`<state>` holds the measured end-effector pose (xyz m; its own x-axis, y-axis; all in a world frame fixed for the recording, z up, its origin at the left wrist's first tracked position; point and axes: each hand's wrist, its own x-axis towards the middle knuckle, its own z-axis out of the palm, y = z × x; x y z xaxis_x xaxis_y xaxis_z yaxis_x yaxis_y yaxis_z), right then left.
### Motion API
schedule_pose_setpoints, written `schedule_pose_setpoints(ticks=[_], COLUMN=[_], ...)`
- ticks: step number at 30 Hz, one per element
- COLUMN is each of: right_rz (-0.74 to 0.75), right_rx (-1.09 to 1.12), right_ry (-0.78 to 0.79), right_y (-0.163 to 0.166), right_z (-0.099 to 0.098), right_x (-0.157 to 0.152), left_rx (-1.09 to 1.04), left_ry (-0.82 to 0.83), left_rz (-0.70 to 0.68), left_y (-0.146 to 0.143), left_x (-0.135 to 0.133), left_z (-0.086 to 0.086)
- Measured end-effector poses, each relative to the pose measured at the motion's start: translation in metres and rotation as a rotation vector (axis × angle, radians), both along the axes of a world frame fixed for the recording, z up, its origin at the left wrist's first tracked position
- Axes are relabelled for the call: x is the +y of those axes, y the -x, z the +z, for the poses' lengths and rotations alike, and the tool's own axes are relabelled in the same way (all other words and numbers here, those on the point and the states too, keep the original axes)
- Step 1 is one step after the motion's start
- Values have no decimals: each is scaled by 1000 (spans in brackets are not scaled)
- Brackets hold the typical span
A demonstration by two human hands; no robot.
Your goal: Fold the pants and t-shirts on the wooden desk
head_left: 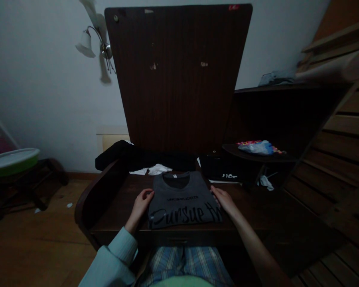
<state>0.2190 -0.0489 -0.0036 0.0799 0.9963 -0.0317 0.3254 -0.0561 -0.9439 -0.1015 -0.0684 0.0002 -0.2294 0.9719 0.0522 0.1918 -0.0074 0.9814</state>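
Observation:
A dark grey T-shirt (184, 190) lies folded on the brown wooden desk top (116, 207), neckline away from me. Black print on its front reads "UNCOMPLICATED" and "Pursue th", where the fold cuts the words off. My left hand (142, 203), below a pale blue-green sleeve, has its bent fingers closed at the shirt's left edge. On the opposite side my right hand (223, 200) grips the right edge, its fingertips partly hidden against the dark cloth.
Behind the shirt lie white cloth (158, 170) and dark folded clothes (218, 169). A tall wooden panel (179, 79) rises at the back. To the right, a small shelf (230, 150) bears a colourful plastic packet (259, 147). A green-and-white basin (14, 161) stands left.

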Motion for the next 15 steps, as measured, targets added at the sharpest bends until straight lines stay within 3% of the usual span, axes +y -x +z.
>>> schedule_pose_setpoints(ticks=[7, 10, 15], right_rz=[25, 28, -12], right_rx=[-40, -6, -153], right_ry=[-110, -200, -302], right_y=[16, 18, 15], right_z=[-10, -22, -33], right_x=[21, 22, 20], left_rx=[-11, 104, 347], left_ry=[-91, -127, -141], left_rz=[-38, -29, -28], left_y=[1, 3, 3], left_x=[6, 6, 5], left_z=[-11, -14, -15])
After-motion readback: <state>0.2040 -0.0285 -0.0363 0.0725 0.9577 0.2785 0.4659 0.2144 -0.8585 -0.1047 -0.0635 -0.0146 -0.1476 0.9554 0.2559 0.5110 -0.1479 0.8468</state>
